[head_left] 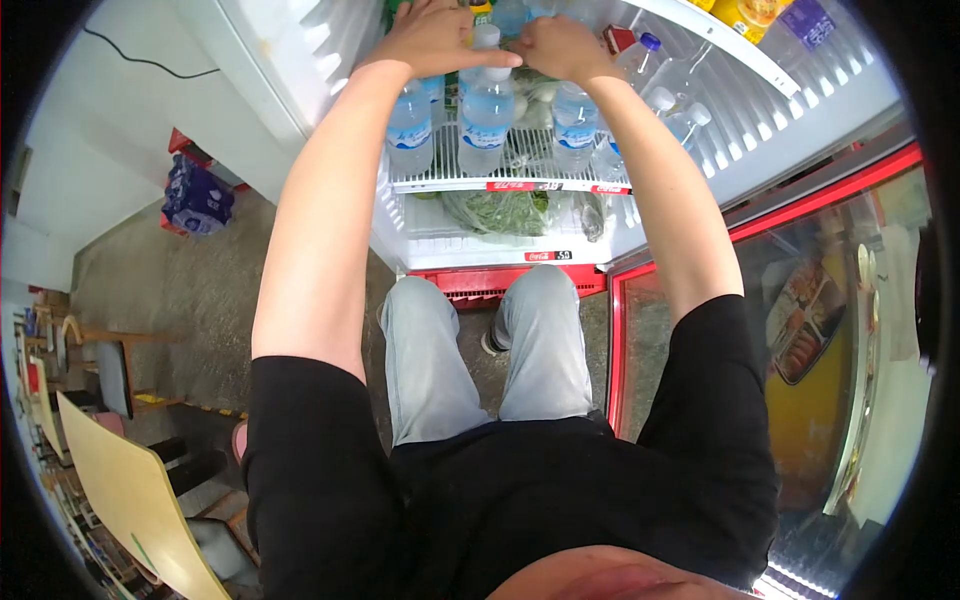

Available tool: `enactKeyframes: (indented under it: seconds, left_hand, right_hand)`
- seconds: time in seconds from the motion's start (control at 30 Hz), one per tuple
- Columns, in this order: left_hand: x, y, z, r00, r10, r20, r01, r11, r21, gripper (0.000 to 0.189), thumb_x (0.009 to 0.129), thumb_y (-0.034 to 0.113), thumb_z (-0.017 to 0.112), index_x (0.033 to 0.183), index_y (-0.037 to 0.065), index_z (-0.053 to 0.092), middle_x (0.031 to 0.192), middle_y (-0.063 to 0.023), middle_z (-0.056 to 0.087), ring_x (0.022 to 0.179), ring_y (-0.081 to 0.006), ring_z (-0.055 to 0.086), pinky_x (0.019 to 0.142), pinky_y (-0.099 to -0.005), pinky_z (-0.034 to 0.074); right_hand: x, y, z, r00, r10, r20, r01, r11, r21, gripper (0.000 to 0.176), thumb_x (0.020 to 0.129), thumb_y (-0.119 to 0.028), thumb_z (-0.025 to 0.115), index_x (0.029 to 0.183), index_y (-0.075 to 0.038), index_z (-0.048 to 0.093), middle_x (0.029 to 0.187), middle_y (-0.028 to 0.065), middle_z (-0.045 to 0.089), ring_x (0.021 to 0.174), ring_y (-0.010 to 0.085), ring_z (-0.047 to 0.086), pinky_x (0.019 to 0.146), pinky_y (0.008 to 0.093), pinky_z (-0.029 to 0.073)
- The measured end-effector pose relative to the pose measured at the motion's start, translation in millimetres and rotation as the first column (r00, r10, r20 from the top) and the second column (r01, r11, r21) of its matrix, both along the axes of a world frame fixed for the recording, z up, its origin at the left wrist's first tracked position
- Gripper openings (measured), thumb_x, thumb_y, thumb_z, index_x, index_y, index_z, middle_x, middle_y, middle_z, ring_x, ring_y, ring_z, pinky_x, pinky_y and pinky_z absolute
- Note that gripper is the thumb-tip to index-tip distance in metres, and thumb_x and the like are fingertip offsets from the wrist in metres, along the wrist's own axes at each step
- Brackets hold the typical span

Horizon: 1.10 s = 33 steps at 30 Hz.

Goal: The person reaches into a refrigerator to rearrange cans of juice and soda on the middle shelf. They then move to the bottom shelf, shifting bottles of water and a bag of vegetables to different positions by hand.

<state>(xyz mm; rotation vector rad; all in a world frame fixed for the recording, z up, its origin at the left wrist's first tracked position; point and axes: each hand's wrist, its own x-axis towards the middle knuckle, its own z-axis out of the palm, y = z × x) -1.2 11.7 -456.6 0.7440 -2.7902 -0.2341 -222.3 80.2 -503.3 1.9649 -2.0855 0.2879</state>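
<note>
Both arms reach into an open upright fridge. My left hand (428, 40) is spread over the bottles at the upper left, its thumb stretched across the front bottles' caps. Below it stand clear water bottles with blue-and-white labels, among them a front water bottle (487, 125) and another at the left (409, 130). My right hand (560, 48) is closed, with curled fingers, just right of the left thumb; what it holds, if anything, is hidden. Beneath the right wrist stands another water bottle (574, 128). A purple-capped bottle (640, 58) is right of that wrist.
Bagged leafy greens (500, 210) lie on the shelf below the wire shelf (440, 184). The red-framed glass door (690, 320) is swung open at right. A purple shrink-wrapped pack (197, 195) sits on the floor at left, with a wooden table (130, 490) and chairs nearer.
</note>
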Motion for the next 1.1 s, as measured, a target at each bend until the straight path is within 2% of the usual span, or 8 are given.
enactKeyframes:
  seconds: [0.1,0.33,0.43,0.5,0.6,0.7,0.9,1.1]
  left_hand:
    - [2,-2,-10,0.992,-0.032,-0.122,0.022,0.997,-0.080,0.078,0.076,0.075,0.074,0.082,-0.003,0.066,0.156,-0.0352,0.034,0.149,-0.0481,0.025,0.121,-0.0558,0.026]
    - [2,-5,-12,0.995,-0.032,-0.090,0.032,0.999,-0.006,0.074,0.076,0.075,0.074,0.078,0.001,0.066,0.140,-0.0297,0.047,0.140,-0.0452,0.035,0.118,-0.0525,0.029]
    - [3,1,-5,0.998,-0.021,-0.058,0.021,1.000,0.001,0.072,0.076,0.075,0.074,0.077,0.004,0.066,0.134,-0.0261,0.050,0.139,-0.0434,0.036,0.119,-0.0507,0.027]
    - [4,6,-1,0.999,-0.011,-0.049,0.010,1.000,-0.020,0.071,0.075,0.075,0.074,0.077,0.005,0.066,0.133,-0.0241,0.050,0.139,-0.0420,0.036,0.120,-0.0500,0.025]
    - [2,-2,-13,0.994,-0.017,-0.107,0.008,0.997,-0.082,0.070,0.075,0.075,0.074,0.077,0.006,0.067,0.138,-0.0232,0.047,0.143,-0.0409,0.031,0.121,-0.0516,0.024]
    - [4,-10,-18,0.986,-0.124,-0.112,0.115,0.990,-0.083,0.071,0.075,0.076,0.074,0.084,0.006,0.074,0.143,-0.0218,0.044,0.145,-0.0403,0.028,0.122,-0.0522,0.022]
    - [6,1,-13,0.993,-0.108,-0.047,0.107,0.994,-0.026,0.073,0.077,0.078,0.071,0.102,0.010,0.081,0.151,-0.0194,0.039,0.149,-0.0408,0.022,0.125,-0.0507,0.018]
    - [4,2,-12,0.995,-0.097,-0.009,0.097,0.995,-0.014,0.069,0.082,0.075,0.068,0.104,0.011,0.082,0.162,-0.0207,0.029,0.153,-0.0411,0.016,0.125,-0.0522,0.015]
  right_hand:
    - [8,4,8,0.999,-0.039,0.011,0.038,0.998,0.042,0.038,0.092,-0.044,0.063,0.106,-0.012,0.078,0.105,0.0196,0.074,0.102,0.0409,0.070,0.092,0.0507,0.056]
    - [5,5,14,0.995,-0.093,0.044,0.088,0.991,0.101,0.041,0.092,-0.046,0.062,0.108,-0.012,0.079,0.112,0.0196,0.074,0.104,0.0395,0.071,0.093,0.0501,0.057]
    - [-3,7,6,0.996,-0.063,0.063,0.065,0.998,-0.024,0.037,0.093,-0.044,0.066,0.095,-0.009,0.077,0.095,0.0185,0.075,0.098,0.0414,0.070,0.090,0.0513,0.054]
    - [-7,12,8,0.999,-0.031,0.034,0.033,0.999,-0.034,0.036,0.093,-0.044,0.066,0.095,-0.009,0.077,0.094,0.0180,0.075,0.096,0.0410,0.070,0.089,0.0503,0.055]
    - [-15,14,7,0.995,-0.068,0.077,0.071,0.997,-0.040,0.036,0.092,-0.043,0.066,0.093,-0.009,0.077,0.092,0.0177,0.075,0.091,0.0403,0.071,0.086,0.0491,0.055]
    - [-30,13,1,0.990,-0.071,0.120,0.079,0.995,-0.063,0.035,0.091,-0.043,0.067,0.090,-0.009,0.077,0.088,0.0179,0.074,0.087,0.0399,0.071,0.083,0.0487,0.055]
    - [-41,15,0,0.993,-0.048,0.108,0.056,0.996,-0.067,0.036,0.092,-0.042,0.066,0.085,-0.008,0.076,0.081,0.0184,0.073,0.082,0.0400,0.071,0.081,0.0490,0.055]
    - [-46,16,-3,0.989,-0.034,0.142,0.046,0.995,-0.085,0.037,0.092,-0.044,0.064,0.089,-0.010,0.078,0.084,0.0170,0.075,0.084,0.0388,0.072,0.084,0.0483,0.056]
